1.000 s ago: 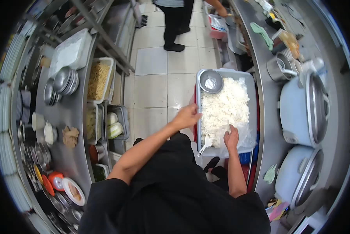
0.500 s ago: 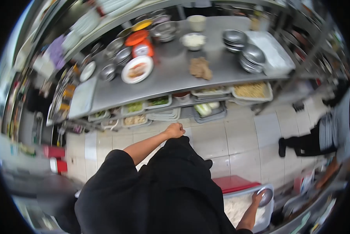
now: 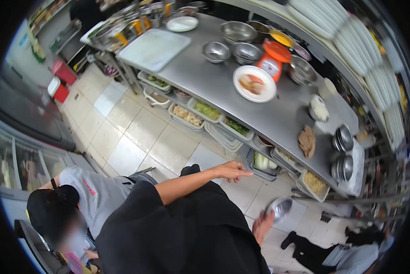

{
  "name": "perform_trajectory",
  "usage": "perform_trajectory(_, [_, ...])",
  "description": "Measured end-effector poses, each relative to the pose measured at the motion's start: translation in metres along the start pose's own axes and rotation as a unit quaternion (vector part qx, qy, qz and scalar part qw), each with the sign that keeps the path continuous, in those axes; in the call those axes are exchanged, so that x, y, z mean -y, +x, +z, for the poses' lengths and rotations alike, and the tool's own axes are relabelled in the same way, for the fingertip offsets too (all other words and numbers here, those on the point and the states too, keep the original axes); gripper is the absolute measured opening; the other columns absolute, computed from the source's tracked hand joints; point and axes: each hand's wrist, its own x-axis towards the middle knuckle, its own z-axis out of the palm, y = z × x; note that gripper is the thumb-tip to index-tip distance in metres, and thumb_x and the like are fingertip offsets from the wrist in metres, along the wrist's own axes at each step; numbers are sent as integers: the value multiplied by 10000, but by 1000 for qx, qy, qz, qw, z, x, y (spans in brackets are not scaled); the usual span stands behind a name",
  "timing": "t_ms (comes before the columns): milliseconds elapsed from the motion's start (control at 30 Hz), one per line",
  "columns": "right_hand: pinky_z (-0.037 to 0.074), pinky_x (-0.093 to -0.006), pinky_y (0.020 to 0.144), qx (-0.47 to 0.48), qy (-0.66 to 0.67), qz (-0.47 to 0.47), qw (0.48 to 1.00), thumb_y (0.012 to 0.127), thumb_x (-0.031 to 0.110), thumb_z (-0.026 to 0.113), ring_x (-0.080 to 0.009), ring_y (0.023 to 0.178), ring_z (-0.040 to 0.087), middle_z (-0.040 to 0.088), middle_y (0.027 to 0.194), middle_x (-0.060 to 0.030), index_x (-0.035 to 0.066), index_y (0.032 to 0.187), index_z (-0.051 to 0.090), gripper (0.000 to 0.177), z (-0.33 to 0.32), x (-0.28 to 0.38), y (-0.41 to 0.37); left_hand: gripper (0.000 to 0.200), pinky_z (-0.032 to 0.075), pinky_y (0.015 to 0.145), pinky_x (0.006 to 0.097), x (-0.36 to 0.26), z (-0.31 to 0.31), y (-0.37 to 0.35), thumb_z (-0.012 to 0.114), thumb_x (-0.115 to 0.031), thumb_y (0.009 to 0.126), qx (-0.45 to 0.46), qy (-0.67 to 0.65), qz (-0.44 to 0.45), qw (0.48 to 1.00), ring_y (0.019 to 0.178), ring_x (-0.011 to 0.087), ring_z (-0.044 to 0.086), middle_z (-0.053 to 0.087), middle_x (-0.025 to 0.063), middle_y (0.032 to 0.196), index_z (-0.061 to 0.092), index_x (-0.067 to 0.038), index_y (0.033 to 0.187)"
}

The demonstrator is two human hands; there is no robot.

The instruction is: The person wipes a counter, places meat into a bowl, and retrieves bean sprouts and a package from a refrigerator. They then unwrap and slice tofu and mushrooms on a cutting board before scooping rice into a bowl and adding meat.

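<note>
My right hand [image 3: 262,224] grips a metal bowl [image 3: 281,208] by its edge, tilted above the tiled floor near my body. The bowl's inside is blurred. In front of my black shirt, my left hand [image 3: 233,171] is held out with its index finger stretched and the others loosely bent, holding nothing. Nearest to it is a grey tray of pale green vegetables [image 3: 262,161] on the low shelf. On the steel table [image 3: 200,75] beyond lie a white plate [image 3: 245,95] with food, a brown crumpled-looking piece [image 3: 307,142] and a bowl of white food [image 3: 320,110].
An orange scale [image 3: 270,68], several metal bowls [image 3: 342,168] and a white cutting board [image 3: 154,48] stand on the table. A co-worker in a grey shirt [image 3: 102,192] is close at my left. Another person's legs [image 3: 305,249] show at lower right.
My view has turned left. My right hand, with the metal bowl, has moved from the container of white contents to above the floor. My left hand has gone from closed to finger outstretched.
</note>
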Motion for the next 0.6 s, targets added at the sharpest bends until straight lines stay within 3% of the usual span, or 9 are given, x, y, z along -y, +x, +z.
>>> perform_trajectory(33, [406, -213, 534, 74, -17, 43, 996, 871, 179, 525, -179, 901, 538, 533, 975, -50, 110, 1205, 481, 344, 60, 18, -3, 443, 474, 507, 275, -8, -15, -9, 626, -453, 800, -14, -33, -2, 999, 659, 165, 628, 595, 82, 687, 580, -15, 842])
perform_trajectory(67, [432, -270, 599, 179, -254, -203, 929, 826, 103, 538, -235, 889, 543, 538, 999, -85, 79, 1169, 506, 345, 97, 0, 14, 418, 465, 473, 274, -9, -34, -16, 621, -434, 807, -28, -64, -4, 998, 629, 166, 626, 572, 73, 643, 557, -21, 802])
perform_trajectory(133, [461, -314, 654, 316, -439, -460, 704, 790, 28, 565, -248, 843, 544, 534, 1013, -102, 36, 1098, 536, 309, 183, -12, 15, 385, 458, 454, 270, 8, -81, -22, 620, -398, 804, -40, -155, -10, 987, 589, 169, 617, 555, 68, 614, 537, -21, 792])
perform_trajectory(167, [463, -300, 645, 370, -422, -494, 664, 800, 29, 579, -205, 809, 541, 524, 1003, -84, 24, 1062, 540, 265, 233, -3, -7, 355, 451, 434, 266, 19, -108, -27, 618, -361, 802, -44, -231, -13, 972, 549, 172, 608, 538, 63, 586, 518, -21, 783])
perform_trajectory(233, [460, -345, 655, 451, -456, -448, 622, 694, -48, 622, -261, 784, 555, 552, 903, -134, -13, 957, 579, 269, 301, -4, -29, 294, 451, 410, 276, 44, -158, -46, 613, -269, 780, -119, -224, 84, 964, 477, 188, 582, 522, 67, 555, 516, 7, 811])
perform_trajectory(300, [437, -411, 700, 557, -423, -328, 636, 675, -23, 617, -386, 788, 543, 553, 807, -192, -22, 892, 597, 218, 346, -28, -39, 275, 443, 374, 293, 66, -195, -61, 616, -187, 749, -248, -228, -5, 942, 444, 191, 565, 511, 73, 545, 502, 28, 875])
perform_trajectory(400, [421, -410, 638, 630, -361, -422, 543, 656, -45, 585, -368, 710, 512, 511, 734, -168, -27, 842, 589, 187, 390, -73, -47, 309, 427, 332, 314, 79, -213, -96, 609, -104, 735, -455, -138, -59, 878, 402, 195, 538, 499, 88, 531, 464, 56, 956])
perform_trajectory(467, [428, -381, 609, 653, -339, -471, 486, 673, -23, 605, -323, 690, 518, 509, 732, -139, -11, 843, 605, 171, 414, -94, -44, 290, 424, 324, 318, 130, -226, -96, 642, -87, 691, -492, -303, -32, 816, 394, 178, 530, 520, 97, 560, 459, 55, 866])
perform_trajectory(600, [463, -340, 656, 700, -385, -219, 561, 740, 59, 656, -240, 734, 571, 557, 762, -97, 57, 870, 659, 130, 473, -85, -80, 142, 380, 284, 300, 196, -240, -109, 566, -11, 660, -540, -376, -84, 748, 367, 183, 497, 484, 95, 542, 459, 38, 739])
